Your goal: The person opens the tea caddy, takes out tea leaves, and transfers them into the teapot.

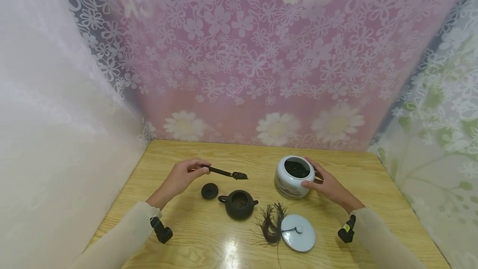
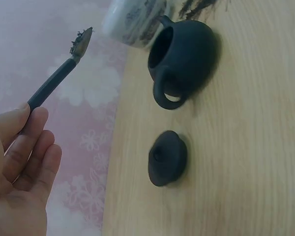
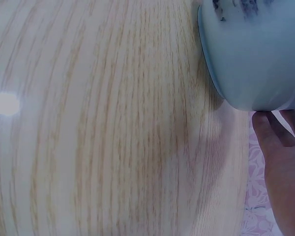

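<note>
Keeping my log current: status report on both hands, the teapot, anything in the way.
Left hand pinching scoop, dark leaves on it. Right hand holding white jar. Teapot uncovered, black lid beside it. Nothing visible between scoop and teapot.

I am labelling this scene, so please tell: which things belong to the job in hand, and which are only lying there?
Likely in the job:
scoop with dark leaves, in left fingers
jar, touched by right fingers
open teapot

Lying aside, it seems:
teapot lid
white lid with brown tassel

Glare point(image 1: 230, 254) spots the tabletop point(image 1: 194, 231); wrist views look hazy.
</note>
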`<act>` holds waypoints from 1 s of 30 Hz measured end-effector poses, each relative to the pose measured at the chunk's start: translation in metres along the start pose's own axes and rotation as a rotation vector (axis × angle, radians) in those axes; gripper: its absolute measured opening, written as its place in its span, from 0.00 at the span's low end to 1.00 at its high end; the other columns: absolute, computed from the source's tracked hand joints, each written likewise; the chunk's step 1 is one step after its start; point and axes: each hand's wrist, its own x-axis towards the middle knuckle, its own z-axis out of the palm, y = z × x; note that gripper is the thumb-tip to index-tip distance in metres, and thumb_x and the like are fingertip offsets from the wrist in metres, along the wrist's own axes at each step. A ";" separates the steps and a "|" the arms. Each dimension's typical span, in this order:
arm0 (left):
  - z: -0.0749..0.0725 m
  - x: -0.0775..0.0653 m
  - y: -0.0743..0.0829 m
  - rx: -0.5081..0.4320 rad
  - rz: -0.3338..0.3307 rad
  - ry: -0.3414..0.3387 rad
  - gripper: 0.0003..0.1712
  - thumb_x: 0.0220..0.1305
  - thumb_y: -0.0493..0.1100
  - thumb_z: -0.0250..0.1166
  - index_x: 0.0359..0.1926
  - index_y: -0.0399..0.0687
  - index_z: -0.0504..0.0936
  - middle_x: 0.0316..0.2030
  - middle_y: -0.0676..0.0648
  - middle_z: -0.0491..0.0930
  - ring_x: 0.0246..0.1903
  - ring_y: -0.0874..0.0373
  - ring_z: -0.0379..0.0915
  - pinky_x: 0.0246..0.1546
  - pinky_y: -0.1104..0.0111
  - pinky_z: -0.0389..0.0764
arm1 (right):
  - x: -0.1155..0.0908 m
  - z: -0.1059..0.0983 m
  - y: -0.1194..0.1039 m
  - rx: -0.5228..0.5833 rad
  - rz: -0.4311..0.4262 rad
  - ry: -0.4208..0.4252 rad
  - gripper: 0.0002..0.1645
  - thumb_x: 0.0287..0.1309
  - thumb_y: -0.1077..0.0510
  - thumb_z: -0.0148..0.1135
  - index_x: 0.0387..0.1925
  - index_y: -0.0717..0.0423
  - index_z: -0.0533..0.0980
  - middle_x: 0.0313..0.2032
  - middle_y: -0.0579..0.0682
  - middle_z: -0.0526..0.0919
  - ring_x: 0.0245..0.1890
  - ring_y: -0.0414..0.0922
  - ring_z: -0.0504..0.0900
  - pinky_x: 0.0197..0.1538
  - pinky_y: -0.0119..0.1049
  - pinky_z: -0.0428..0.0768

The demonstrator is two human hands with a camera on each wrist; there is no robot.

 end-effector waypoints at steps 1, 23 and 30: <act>0.000 -0.002 -0.001 0.005 -0.004 -0.005 0.17 0.78 0.54 0.69 0.62 0.60 0.89 0.53 0.51 0.91 0.55 0.47 0.87 0.59 0.48 0.86 | 0.000 0.000 0.000 -0.001 0.001 0.001 0.57 0.76 0.52 0.70 0.90 0.34 0.44 0.86 0.64 0.51 0.81 0.72 0.60 0.74 0.68 0.72; 0.011 -0.005 -0.006 0.216 0.124 -0.150 0.15 0.79 0.51 0.68 0.61 0.60 0.89 0.47 0.58 0.89 0.49 0.60 0.85 0.57 0.55 0.87 | 0.000 0.000 -0.001 0.013 -0.010 -0.003 0.57 0.76 0.53 0.70 0.90 0.35 0.44 0.86 0.63 0.51 0.82 0.72 0.59 0.75 0.68 0.71; 0.006 0.000 -0.001 0.306 0.199 -0.155 0.14 0.79 0.48 0.69 0.61 0.59 0.90 0.45 0.60 0.89 0.48 0.60 0.86 0.50 0.63 0.87 | 0.000 0.000 -0.002 0.008 -0.011 -0.002 0.57 0.76 0.53 0.70 0.90 0.36 0.44 0.86 0.64 0.51 0.82 0.71 0.59 0.75 0.68 0.71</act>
